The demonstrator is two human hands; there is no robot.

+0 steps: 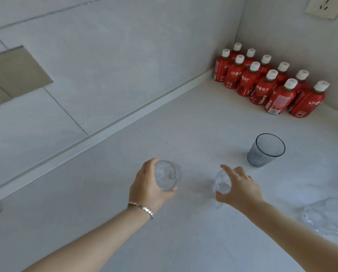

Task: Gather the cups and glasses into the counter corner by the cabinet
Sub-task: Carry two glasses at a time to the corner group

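My left hand [147,186], with a silver bracelet on its wrist, is wrapped around a clear glass [165,175] above the white counter [183,124]. To its right, my right hand [239,188] grips a second clear glass [222,182] from the side. A grey ribbed tumbler [265,151] stands upright on the counter beyond my right hand, apart from both hands. Several more clear glasses [329,216] sit blurred at the right edge.
Several red juice bottles [266,85] with white caps fill the far corner where the two walls meet. A raised ledge [105,132] runs along the left wall. A wall socket [323,6] is at top right.
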